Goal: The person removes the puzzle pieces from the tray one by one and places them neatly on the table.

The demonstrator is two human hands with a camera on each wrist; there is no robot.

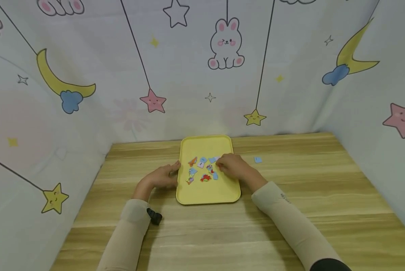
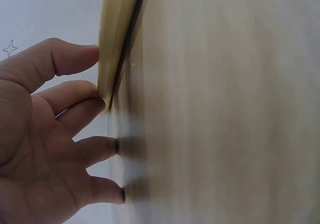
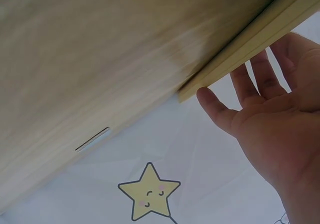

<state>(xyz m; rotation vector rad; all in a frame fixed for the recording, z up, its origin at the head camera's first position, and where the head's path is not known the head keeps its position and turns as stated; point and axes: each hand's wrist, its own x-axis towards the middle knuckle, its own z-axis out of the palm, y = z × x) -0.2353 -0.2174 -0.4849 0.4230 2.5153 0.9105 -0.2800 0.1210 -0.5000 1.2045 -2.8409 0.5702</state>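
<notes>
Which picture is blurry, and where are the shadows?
Left wrist view: the table looks smeary, with shadowy patches beside the left hand; right wrist view: wood grain soft, printed star clearer; head view: soft shadows beside the sleeves.

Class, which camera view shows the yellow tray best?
The head view: it shows the yellow tray from above, inside and rim. The left wrist view shows only an outer edge beside the left hand; the right wrist view, only the opposite edge, near the right hand.
</notes>
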